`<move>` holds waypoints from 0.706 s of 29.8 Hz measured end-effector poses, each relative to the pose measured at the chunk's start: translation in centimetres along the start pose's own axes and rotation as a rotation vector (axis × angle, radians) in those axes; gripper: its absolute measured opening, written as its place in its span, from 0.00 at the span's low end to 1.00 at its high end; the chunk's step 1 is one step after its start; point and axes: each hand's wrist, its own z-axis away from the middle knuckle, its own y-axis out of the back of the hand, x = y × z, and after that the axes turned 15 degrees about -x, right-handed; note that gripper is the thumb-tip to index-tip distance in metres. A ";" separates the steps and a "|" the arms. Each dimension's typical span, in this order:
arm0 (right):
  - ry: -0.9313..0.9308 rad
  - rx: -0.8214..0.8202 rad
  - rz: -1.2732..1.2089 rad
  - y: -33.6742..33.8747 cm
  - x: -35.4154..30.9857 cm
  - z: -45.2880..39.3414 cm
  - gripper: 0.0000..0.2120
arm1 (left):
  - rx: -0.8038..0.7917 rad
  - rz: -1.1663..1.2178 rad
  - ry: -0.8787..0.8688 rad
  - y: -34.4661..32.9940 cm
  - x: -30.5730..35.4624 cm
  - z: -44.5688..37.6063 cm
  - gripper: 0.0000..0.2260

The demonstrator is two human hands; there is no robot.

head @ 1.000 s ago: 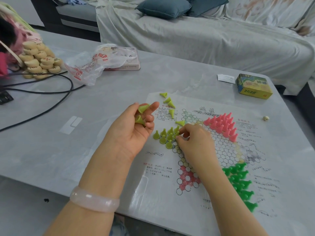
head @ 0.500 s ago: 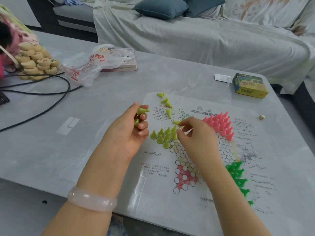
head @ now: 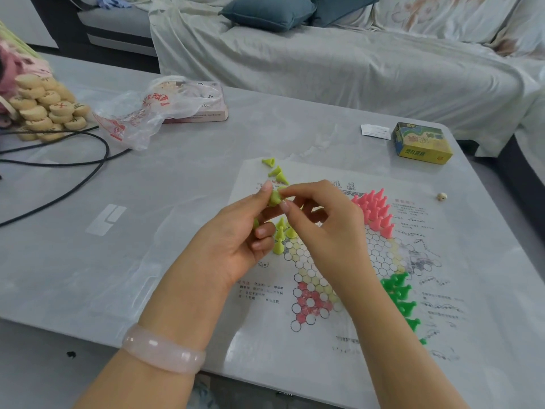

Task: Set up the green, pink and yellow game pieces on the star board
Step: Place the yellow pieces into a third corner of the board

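The paper star board (head: 348,278) lies on the grey table. Pink pieces (head: 376,211) fill its far point and green pieces (head: 401,296) its right point. Some yellow pieces (head: 281,234) stand in the left point, partly hidden by my hands. Three loose yellow pieces (head: 275,171) lie at the board's far left corner. My left hand (head: 236,240) holds yellow pieces, one (head: 275,197) pinched at its fingertips and another tucked in its palm. My right hand (head: 321,228) meets it there, thumb and forefinger touching that same pinched piece.
A yellow-green box (head: 421,143) and a paper slip (head: 376,131) sit at the far right, with a small die (head: 441,197) nearer. A plastic bag (head: 147,113) over a pink box, stacked wooden discs (head: 47,107) and black cables (head: 73,163) occupy the left. A covered sofa stands behind.
My right hand lifted from the yellow pieces on the board and came up to my left hand's fingertips, closing on the piece held there.
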 end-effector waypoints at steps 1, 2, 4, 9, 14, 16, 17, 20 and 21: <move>0.019 0.009 0.036 0.0 0.1 0.0 0.06 | 0.000 -0.003 0.004 0.0 0.0 0.0 0.10; 0.038 0.011 0.078 0.0 0.2 0.0 0.06 | -0.002 -0.004 0.008 -0.1 -0.1 0.0 0.10; 0.069 0.005 0.152 -0.1 0.4 0.0 0.06 | -0.007 -0.006 0.016 -0.1 -0.2 -0.1 0.09; 0.109 0.038 0.242 -0.5 0.6 0.2 0.06 | -0.010 -0.058 0.016 -0.4 -0.5 -0.1 0.10; -0.111 0.089 0.075 0.4 0.8 0.4 0.04 | 0.136 -0.158 -0.088 -0.2 -0.1 -0.6 0.09; -0.256 0.023 0.092 0.6 1.4 0.5 0.03 | 0.167 -0.046 -0.144 0.1 0.4 -0.6 0.07; -0.311 -0.025 0.134 0.5 1.8 0.6 0.03 | 0.182 0.008 -0.162 0.3 0.6 -0.6 0.07; -0.404 -0.160 0.251 0.0 2.5 1.0 0.04 | 0.215 0.138 -0.186 0.6 0.9 -0.4 0.08; -0.413 -0.182 0.281 -0.2 2.5 1.1 0.04 | 0.224 0.176 -0.193 0.8 1.0 -0.4 0.10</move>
